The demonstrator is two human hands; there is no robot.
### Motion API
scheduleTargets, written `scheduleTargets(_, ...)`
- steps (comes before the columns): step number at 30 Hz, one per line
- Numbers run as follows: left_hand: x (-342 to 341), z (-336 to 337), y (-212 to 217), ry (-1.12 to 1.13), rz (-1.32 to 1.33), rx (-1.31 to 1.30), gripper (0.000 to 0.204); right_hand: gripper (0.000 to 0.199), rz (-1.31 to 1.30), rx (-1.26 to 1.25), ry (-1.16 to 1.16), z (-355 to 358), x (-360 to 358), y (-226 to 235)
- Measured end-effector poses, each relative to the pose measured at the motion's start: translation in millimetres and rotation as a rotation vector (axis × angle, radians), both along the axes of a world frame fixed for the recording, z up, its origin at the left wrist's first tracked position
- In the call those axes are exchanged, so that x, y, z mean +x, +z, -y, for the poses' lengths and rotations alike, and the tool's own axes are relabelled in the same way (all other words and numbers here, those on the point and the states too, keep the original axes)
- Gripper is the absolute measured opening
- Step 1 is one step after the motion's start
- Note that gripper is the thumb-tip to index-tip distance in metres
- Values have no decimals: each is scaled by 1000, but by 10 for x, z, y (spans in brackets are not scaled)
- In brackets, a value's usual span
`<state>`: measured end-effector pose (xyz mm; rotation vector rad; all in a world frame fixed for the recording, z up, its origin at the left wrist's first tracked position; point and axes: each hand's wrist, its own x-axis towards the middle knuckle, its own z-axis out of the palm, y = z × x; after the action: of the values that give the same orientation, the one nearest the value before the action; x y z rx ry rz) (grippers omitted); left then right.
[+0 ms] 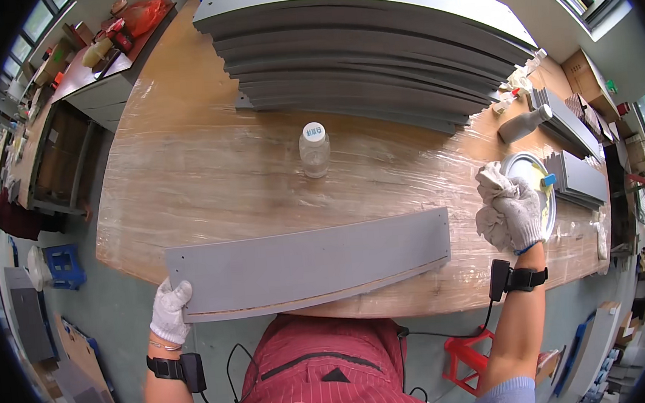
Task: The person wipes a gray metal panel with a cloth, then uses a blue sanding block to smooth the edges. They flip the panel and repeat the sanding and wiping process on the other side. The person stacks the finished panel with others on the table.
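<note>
Pinching the near left corner of a curved gray panel (312, 267), the gloved left hand (170, 310) has its thumb on the upper face. The panel stretches rightward over the counter's (208, 195) near edge, its far end stopping short of the right hand (519, 215), which is closed around a bunched whitish cloth (491, 202) beside a round tub (551, 210). Beyond the panel stands a clear bottle (315, 156); farther back, a stack of gray panels (357, 62).

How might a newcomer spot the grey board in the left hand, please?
From the tall stack, look across the table to the near edge. The left hand grips the grey board by its left end; it sits outside any stack.
</note>
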<state>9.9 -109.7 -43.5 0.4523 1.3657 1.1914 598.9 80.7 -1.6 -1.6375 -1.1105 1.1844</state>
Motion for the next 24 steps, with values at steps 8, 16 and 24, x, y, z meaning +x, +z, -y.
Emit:
scheduleTargets(8, 145, 162, 102, 119, -3, -45, 47, 59, 543, 531, 674, 865, -2608, 409)
scheduleTargets(16, 242, 76, 318, 66, -113, -18, 47, 63, 498, 637, 713, 1050, -2817, -493)
scheduleTargets(24, 240, 9, 312, 53, -167, 15, 44, 40, 989, 189, 50, 597, -587, -1264)
